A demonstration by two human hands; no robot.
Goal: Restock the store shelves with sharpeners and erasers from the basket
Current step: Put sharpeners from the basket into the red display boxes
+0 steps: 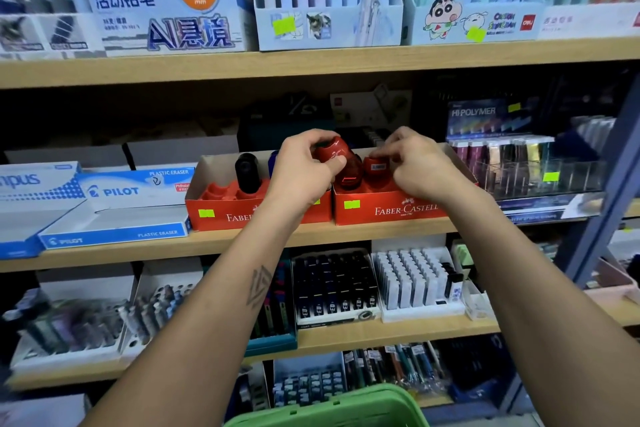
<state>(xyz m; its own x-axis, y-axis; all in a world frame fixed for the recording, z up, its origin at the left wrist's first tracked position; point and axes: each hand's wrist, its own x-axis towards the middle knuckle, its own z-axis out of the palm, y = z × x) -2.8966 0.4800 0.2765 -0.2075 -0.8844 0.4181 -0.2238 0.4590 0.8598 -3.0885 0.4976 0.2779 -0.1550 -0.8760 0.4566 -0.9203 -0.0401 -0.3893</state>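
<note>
Left hand (304, 163) grips red sharpener (333, 152); right hand (414, 163) pinches another (376, 168). Seat each upright in the Faber-Castell tray (388, 208).

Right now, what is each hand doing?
Left hand: gripping a red sharpener.
Right hand: pinching another red sharpener in the display box.

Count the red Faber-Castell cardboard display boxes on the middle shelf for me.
2. The left red Faber-Castell display box sits beside the blue Pilot eraser box; the right red Faber-Castell display box touches it, under both hands. Others could be hidden behind.
</note>
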